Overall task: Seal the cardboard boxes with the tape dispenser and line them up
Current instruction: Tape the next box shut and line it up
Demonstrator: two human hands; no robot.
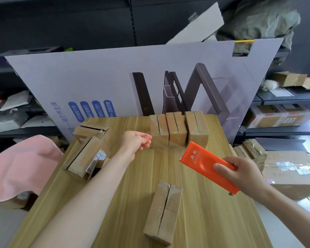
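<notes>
Orange plastic tape dispenser (pixel 204 163) sat gripped in your right hand (pixel 243 174); your left hand (pixel 136 142) pinched its clear tape (pixel 168 144), which could have sagged and stuck to itself.

Cardboard panel (pixel 97 77): "磁疗养生床", "语音控制"; tape dispenser (pixel 204 163) logo illegible.

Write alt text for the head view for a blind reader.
Right hand holds an orange tape dispenser over a wooden table; left hand pinches what looks like clear tape from it. Three boxes stand in a far row; one box lies nearer.
</notes>
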